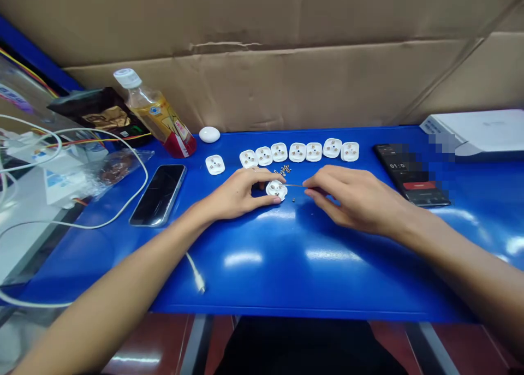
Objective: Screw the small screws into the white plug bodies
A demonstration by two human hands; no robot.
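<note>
Step in hand, as judged: tool work on one white rounded housing (277, 190) at the centre of the frame, its inner face with metal fittings turned up. Left hand (242, 192), centre-left: thumb along the lower edge, forefinger along the upper, gap only as wide as the piece; clamped on it, housing lying at or near the blue tabletop (262, 271). Right hand (347, 197), right of centre: thumb and forefinger pinched together on the end of a thin metal tool (295, 185) (tweezers or a slim driver, cannot tell which). Its far tip reaches the housing's right side; actual contact cannot be made out.

Just above the housing, a loose heap of small brass-coloured parts (287, 168), screw-like; one dark fragment (293, 200) lies alone, just right of it. Seven similar square housings (297, 152) line the upper centre. Next move, in my judgement, calls for a firm left clamp and a fine, level approach of the tool tip to the fittings.
</note>
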